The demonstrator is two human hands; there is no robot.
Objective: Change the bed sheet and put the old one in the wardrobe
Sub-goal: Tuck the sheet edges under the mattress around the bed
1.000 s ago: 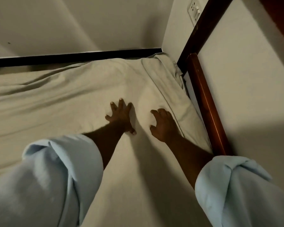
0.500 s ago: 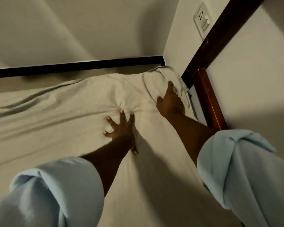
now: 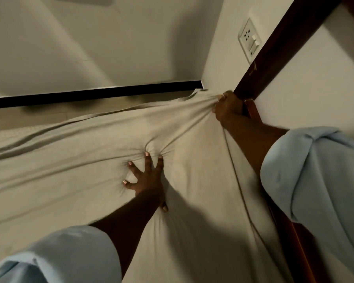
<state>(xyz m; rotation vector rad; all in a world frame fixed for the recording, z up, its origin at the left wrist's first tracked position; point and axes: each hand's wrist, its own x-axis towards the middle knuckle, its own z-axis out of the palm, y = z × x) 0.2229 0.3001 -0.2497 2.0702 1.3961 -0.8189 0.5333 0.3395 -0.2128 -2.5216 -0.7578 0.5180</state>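
Right hand (image 3: 227,108) is bunching the bed sheet (image 3: 86,160) corner in its grip by the wooden post (image 3: 274,58), probably to yank it loose. Left hand (image 3: 146,176) is pressing flat, grip wide, for balance.

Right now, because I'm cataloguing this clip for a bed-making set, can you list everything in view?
bed sheet: one, beige, spread over the bed, bunched at the far right corner
wooden beam: one, dark brown, slanting up the right wall
wooden rail: one, reddish brown, along the sheet's right edge
skirting strip: one, black, at the foot of the far wall
socket plate: one, white, on the right wall beside the beam
left sleeve: one, light blue, rolled, bottom left
right sleeve: one, light blue, rolled, right
left hand: one, fingers spread, presses the sheet mid-bed
right hand: one, grips the bunched sheet corner by the beam
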